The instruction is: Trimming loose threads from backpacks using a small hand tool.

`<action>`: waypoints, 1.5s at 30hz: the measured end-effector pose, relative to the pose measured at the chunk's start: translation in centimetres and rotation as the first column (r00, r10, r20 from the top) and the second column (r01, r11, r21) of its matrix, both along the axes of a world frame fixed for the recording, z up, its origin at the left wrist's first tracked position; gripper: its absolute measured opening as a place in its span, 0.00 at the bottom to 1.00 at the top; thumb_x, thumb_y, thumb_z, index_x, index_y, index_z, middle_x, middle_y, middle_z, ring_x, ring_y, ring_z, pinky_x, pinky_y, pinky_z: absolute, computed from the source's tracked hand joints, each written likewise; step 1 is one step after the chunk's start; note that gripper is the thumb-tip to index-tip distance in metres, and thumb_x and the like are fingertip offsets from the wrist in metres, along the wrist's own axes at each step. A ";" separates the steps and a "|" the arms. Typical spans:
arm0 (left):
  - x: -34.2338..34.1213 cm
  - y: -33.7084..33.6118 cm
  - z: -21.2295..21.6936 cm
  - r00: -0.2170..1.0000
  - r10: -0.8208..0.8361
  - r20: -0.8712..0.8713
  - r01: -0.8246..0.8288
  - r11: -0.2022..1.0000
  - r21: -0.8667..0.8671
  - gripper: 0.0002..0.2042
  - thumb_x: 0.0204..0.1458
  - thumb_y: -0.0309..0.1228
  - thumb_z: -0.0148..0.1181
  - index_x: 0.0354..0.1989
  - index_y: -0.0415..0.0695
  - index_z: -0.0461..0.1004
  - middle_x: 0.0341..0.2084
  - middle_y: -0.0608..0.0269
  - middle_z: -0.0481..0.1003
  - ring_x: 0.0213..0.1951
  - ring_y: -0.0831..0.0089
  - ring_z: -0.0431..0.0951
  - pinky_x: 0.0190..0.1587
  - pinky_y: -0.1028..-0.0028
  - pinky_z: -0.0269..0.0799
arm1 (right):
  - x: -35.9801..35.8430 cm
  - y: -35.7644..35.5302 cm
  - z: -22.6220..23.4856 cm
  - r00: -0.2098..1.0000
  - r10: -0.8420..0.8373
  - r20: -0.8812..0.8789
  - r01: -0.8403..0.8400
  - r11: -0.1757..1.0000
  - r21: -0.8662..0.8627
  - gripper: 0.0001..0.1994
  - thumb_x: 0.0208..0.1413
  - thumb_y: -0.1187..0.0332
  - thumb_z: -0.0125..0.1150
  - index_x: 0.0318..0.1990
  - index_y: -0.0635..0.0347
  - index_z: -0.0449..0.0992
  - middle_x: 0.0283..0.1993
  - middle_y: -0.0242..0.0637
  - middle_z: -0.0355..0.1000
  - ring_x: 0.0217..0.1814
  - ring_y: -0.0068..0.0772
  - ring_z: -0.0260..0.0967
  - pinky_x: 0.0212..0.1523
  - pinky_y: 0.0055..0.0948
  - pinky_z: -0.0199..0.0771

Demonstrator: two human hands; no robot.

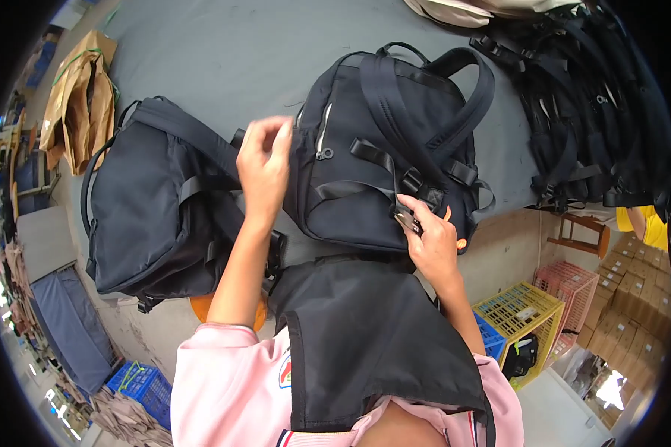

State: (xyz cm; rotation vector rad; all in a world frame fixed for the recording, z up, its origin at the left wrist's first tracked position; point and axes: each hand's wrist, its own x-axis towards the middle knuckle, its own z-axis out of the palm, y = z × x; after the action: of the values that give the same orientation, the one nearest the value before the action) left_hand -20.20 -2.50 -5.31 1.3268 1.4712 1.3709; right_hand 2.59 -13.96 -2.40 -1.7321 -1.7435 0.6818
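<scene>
A dark navy backpack (343, 212) lies in front of me with its shoulder straps and buckles facing up. My right hand (434, 246) is closed around small metal thread snips (408, 220), their tips by the strap webbing at the bag's lower part. Raised at the bag's left side is my left hand (265, 167), its fingers bent and thumb drawn in toward them. Whatever is between those fingertips, if anything, is too small to make out. A silver zipper pull (324, 153) hangs just right of that hand.
Another dark backpack (138, 216) rests at the left edge of the grey table (224, 45). Brown paper bags (82, 104) stand at the far left. Several black backpacks (589, 112) are piled at right. Plastic crates (525, 309), a wooden stool (580, 235) and cartons (622, 298) are below.
</scene>
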 end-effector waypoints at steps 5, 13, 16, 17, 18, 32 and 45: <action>-0.2 -2.9 -1.4 0.811 -0.268 -0.519 0.183 0.960 -0.210 0.06 0.47 0.29 0.62 0.32 0.43 0.78 0.25 0.62 0.72 0.31 0.66 0.75 0.38 0.68 0.70 | -2.0 2.5 2.5 0.983 0.152 0.105 -0.146 0.987 -0.062 0.19 0.47 0.79 0.56 0.50 0.61 0.71 0.37 0.44 0.74 0.34 0.49 0.73 0.34 0.40 0.72; 2.8 1.7 -2.4 0.522 -0.497 -0.693 0.575 0.805 -0.144 0.12 0.41 0.30 0.66 0.37 0.44 0.77 0.40 0.64 0.71 0.47 0.62 0.68 0.47 0.66 0.64 | -0.9 5.6 -0.3 0.997 0.052 0.062 -0.052 0.999 -0.011 0.09 0.54 0.74 0.58 0.43 0.66 0.74 0.32 0.43 0.69 0.30 0.43 0.68 0.34 0.33 0.68; 2.5 1.6 -1.4 0.470 -0.639 -0.609 0.632 0.725 -0.273 0.10 0.45 0.29 0.64 0.37 0.41 0.76 0.37 0.62 0.75 0.42 0.68 0.73 0.45 0.70 0.67 | -1.0 4.7 0.8 0.999 0.008 -0.050 -0.009 1.000 -0.018 0.11 0.52 0.75 0.59 0.44 0.65 0.75 0.30 0.41 0.69 0.29 0.37 0.68 0.33 0.30 0.67; 2.3 1.0 -0.6 0.649 -0.749 -0.133 0.654 0.639 -0.405 0.10 0.48 0.30 0.63 0.36 0.39 0.76 0.35 0.63 0.76 0.40 0.72 0.75 0.43 0.73 0.69 | -1.3 4.6 1.8 0.998 0.013 -0.056 -0.011 0.999 0.040 0.12 0.51 0.77 0.60 0.44 0.64 0.75 0.30 0.40 0.68 0.29 0.35 0.67 0.32 0.28 0.67; 2.0 0.3 0.4 0.694 -0.621 0.366 0.712 0.513 -0.479 0.09 0.50 0.30 0.62 0.36 0.37 0.75 0.33 0.63 0.77 0.37 0.76 0.76 0.42 0.76 0.70 | -1.7 4.6 2.8 0.998 0.023 -0.062 -0.017 0.995 0.102 0.13 0.49 0.79 0.61 0.44 0.63 0.76 0.29 0.39 0.68 0.28 0.33 0.66 0.32 0.26 0.66; 2.8 -5.6 5.0 0.550 -0.205 0.810 0.692 0.655 -0.304 0.12 0.55 0.28 0.58 0.46 0.38 0.74 0.33 0.67 0.77 0.34 0.82 0.76 0.38 0.82 0.68 | -2.6 1.7 5.8 0.995 -0.045 -0.085 0.060 0.980 0.188 0.16 0.44 0.76 0.66 0.43 0.59 0.72 0.37 0.37 0.67 0.26 0.30 0.69 0.27 0.26 0.71; 4.3 -6.9 5.3 0.567 -0.280 0.775 0.686 0.682 -0.256 0.13 0.55 0.27 0.58 0.47 0.35 0.73 0.37 0.61 0.76 0.39 0.75 0.77 0.48 0.76 0.71 | -2.1 0.7 5.0 0.996 -0.089 -0.014 0.089 0.939 0.331 0.13 0.44 0.77 0.65 0.40 0.59 0.75 0.30 0.37 0.67 0.25 0.36 0.70 0.25 0.29 0.69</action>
State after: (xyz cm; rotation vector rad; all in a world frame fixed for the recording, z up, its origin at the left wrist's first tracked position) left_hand -15.89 -9.42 -0.02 0.6467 0.7446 0.8012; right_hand 0.45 -13.23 2.59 -1.5647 -1.6589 0.3236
